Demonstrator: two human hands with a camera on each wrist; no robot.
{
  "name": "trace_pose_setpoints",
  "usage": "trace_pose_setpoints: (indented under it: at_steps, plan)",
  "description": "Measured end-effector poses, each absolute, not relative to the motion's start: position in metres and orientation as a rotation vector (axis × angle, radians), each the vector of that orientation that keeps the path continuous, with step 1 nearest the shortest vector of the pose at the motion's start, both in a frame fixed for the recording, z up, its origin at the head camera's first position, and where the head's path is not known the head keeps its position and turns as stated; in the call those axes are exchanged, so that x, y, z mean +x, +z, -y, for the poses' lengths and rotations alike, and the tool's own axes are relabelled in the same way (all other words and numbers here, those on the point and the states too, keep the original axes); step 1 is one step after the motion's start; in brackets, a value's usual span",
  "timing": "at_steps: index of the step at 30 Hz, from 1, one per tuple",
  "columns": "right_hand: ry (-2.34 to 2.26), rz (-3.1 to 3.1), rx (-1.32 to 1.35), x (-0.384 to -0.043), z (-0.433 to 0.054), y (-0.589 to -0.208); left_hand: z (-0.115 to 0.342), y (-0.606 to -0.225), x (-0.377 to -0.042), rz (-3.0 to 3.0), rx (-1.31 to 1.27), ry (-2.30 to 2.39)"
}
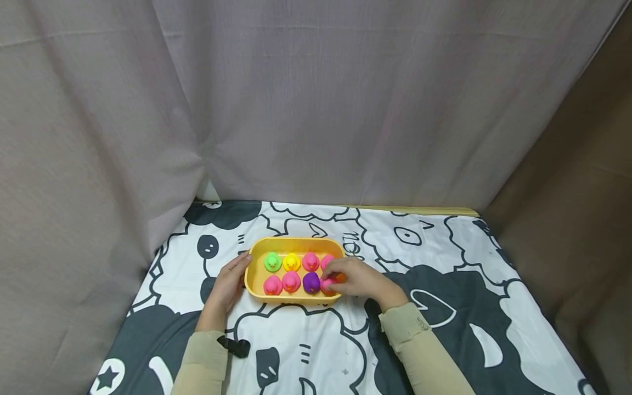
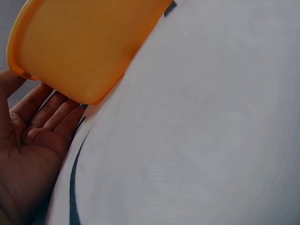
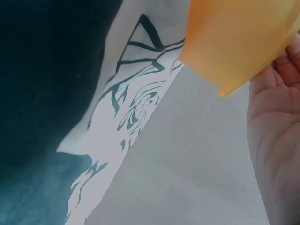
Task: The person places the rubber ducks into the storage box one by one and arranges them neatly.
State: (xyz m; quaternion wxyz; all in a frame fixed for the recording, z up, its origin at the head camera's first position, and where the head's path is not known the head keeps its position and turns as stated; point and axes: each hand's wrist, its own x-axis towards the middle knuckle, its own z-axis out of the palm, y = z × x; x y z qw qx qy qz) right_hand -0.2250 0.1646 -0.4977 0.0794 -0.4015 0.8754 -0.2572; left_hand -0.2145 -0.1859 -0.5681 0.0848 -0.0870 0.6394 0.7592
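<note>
A yellow tray (image 1: 257, 293) rests on the patterned cloth, holding two rows of small rubber ducks. The back row shows a green duck (image 1: 272, 262), a yellow duck (image 1: 291, 262) and pink ones; in front are pink ducks and a purple duck (image 1: 311, 283). At the tray's left end my left hand (image 1: 231, 282) grips the rim; in the left wrist view the thumb is at the rim and the fingers lie against the outer wall. My right hand (image 1: 362, 278) reaches over the right end, pinching the front-row pink duck (image 1: 327, 286), partly hidden by the fingers.
A black-and-white cartoon cloth (image 1: 306, 351) covers the table around the tray. Grey curtain (image 1: 316, 109) hangs behind and at the left, with a brown drape (image 1: 582, 219) on the right. A black strap (image 1: 234, 346) is at my left wrist.
</note>
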Motion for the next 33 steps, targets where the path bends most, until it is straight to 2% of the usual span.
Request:
trace_pose_setpoints:
  at_steps: [26,33]
  plan:
    - [-1.082,-2.545,-1.033,-0.227,-0.169,-0.506,0.188,-0.564,-0.212,-1.893,-0.247,2.236]
    - [-1.209,-2.547,-1.073,-0.224,-0.174,-0.507,0.190,-0.566,-0.210,-1.928,-0.271,2.203]
